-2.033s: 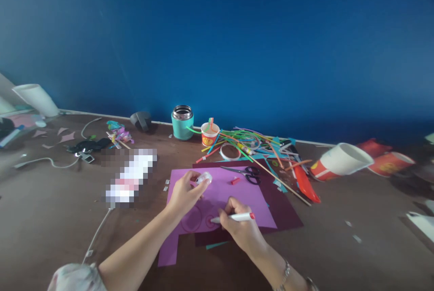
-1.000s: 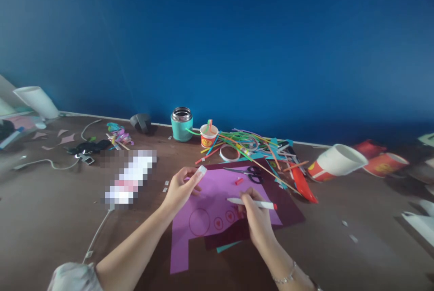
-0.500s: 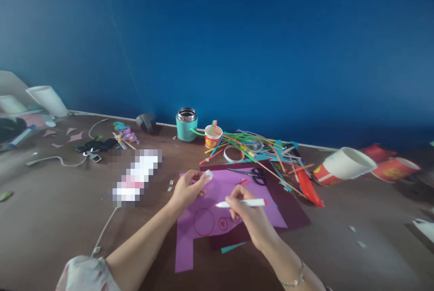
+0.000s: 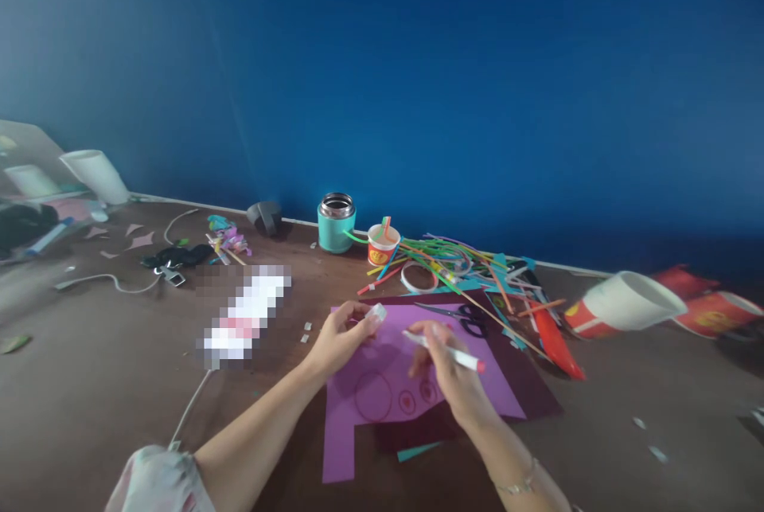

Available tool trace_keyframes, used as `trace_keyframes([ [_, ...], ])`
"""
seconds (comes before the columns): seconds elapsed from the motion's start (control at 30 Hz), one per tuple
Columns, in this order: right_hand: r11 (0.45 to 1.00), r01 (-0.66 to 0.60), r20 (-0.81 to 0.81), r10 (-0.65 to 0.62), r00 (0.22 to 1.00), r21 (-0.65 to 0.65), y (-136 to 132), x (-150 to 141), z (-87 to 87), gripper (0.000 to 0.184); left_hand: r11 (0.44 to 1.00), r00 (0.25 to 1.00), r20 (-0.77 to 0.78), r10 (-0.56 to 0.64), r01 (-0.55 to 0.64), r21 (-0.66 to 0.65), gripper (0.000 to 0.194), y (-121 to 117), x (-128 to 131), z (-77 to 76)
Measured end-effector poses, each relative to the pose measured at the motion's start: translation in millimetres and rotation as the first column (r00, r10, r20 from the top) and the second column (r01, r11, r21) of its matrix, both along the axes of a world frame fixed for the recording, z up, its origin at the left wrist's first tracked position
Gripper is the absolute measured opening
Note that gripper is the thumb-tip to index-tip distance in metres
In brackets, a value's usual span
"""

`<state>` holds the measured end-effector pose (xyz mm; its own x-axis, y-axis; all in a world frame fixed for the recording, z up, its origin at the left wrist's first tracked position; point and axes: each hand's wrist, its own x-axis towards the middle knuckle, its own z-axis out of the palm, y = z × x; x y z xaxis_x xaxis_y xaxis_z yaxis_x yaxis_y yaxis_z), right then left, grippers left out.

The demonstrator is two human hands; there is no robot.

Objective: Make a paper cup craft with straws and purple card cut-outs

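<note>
Purple paper (image 4: pixel 382 365) lies on the table, with a large red circle and two smaller circles with heart-like marks drawn on it. My right hand (image 4: pixel 450 373) is closed around a white marker (image 4: pixel 464 357) with a red end, held above the right part of the paper. At the paper's upper left, my left hand (image 4: pixel 344 335) pinches a small whitish piece (image 4: pixel 376 312), whose kind I cannot make out. Black-handled scissors (image 4: pixel 471 321) rest on the paper beyond my right hand. A darker maroon sheet (image 4: pixel 528 384) shows beneath the purple one.
Behind the paper stand a teal jar (image 4: pixel 336 227), a small paper cup (image 4: pixel 383 246), a tape roll (image 4: pixel 419 277) and a heap of coloured pipe cleaners (image 4: pixel 454 257). Larger cups (image 4: pixel 626 303) lie at right. A pixelated bright object (image 4: pixel 251 313) with a cable is at left.
My right hand has lifted and tilted the marker away from the drawing, its tip now pointing up and left. A second small circle is now uncovered. The whole view has shifted slightly.
</note>
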<state>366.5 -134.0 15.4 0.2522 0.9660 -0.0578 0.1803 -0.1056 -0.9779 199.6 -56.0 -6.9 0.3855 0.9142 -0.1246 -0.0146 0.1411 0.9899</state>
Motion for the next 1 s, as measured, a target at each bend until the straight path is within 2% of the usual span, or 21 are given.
trace_keyframes([
  [0.07, 0.998, 0.044, 0.048, -0.041, 0.998, -0.044, -2.2, 25.1, 6.2, 0.037, 0.999, 0.998, 0.04, -0.041, 0.042, -0.021, 0.041, -1.5, 0.4, 1.3],
  [0.1, 0.998, 0.028, 0.096, -0.023, 0.995, -0.056, -5.1, 38.5, 8.1, 0.035, 0.998, 0.997, 0.054, -0.058, 0.059, -0.027, 0.04, -2.6, 1.1, 2.2],
  [0.17, 1.0, 0.005, 0.223, -0.001, 0.975, -0.017, -14.5, 63.9, 7.9, 0.028, 0.996, 0.994, 0.074, -0.076, 0.079, -0.043, 0.04, -5.2, 3.8, 3.9],
  [0.23, 0.993, 0.111, 0.291, -0.116, 0.95, 0.034, -26.7, 83.9, 1.8, 0.027, 0.994, 0.992, 0.095, -0.081, 0.088, -0.07, 0.04, -7.6, 8.7, 4.8],
  [0.3, 0.974, 0.216, 0.273, -0.227, 0.935, 0.071, -38.8, 96.0, -7.9, 0.028, 0.992, 0.989, 0.119, -0.086, 0.096, -0.085, 0.042, -9.6, 15.4, 4.3],
  [0.4, 0.945, 0.326, 0.192, -0.327, 0.925, 0.034, -52.0, 101.1, -20.7, 0.027, 0.994, 0.99, 0.125, -0.065, 0.075, -0.08, 0.043, -11.1, 26.5, 0.8],
  [0.5, 0.942, 0.335, 0.066, -0.333, 0.941, -0.029, -57.5, 97.9, -26.6, 0.028, 0.997, 0.996, 0.091, -0.001, 0.008, -0.081, 0.044, -9.9, 34.3, -3.7],
  [0.63, 0.942, 0.333, -0.069, -0.334, 0.94, -0.038, -58.4, 95.3, -27.2, 0.029, 0.999, 0.999, 0.009, 0.042, -0.042, -0.004, 0.042, -2.9, 35.3, -6.6],
  [0.73, 0.949, 0.314, -0.061, -0.315, 0.947, -0.019, -58.9, 102.2, -24.7, 0.03, 0.997, 0.997, -0.032, 0.075, -0.074, 0.018, 0.042, 2.3, 33.5, -6.9],
  [0.83, 0.923, 0.385, 0.012, -0.385, 0.923, 0.022, -60.7, 113.8, -23.0, 0.029, 0.993, 0.992, -0.039, 0.118, -0.117, 0.03, 0.043, 1.8, 36.2, -9.6],
  [1.0, 0.922, 0.384, 0.013, -0.383, 0.923, -0.052, -66.7, 114.7, -18.9, 0.032, 0.972, 0.971, 0.063, 0.232, -0.234, 0.032, 0.04, -9.1, 54.0, -14.6],
])
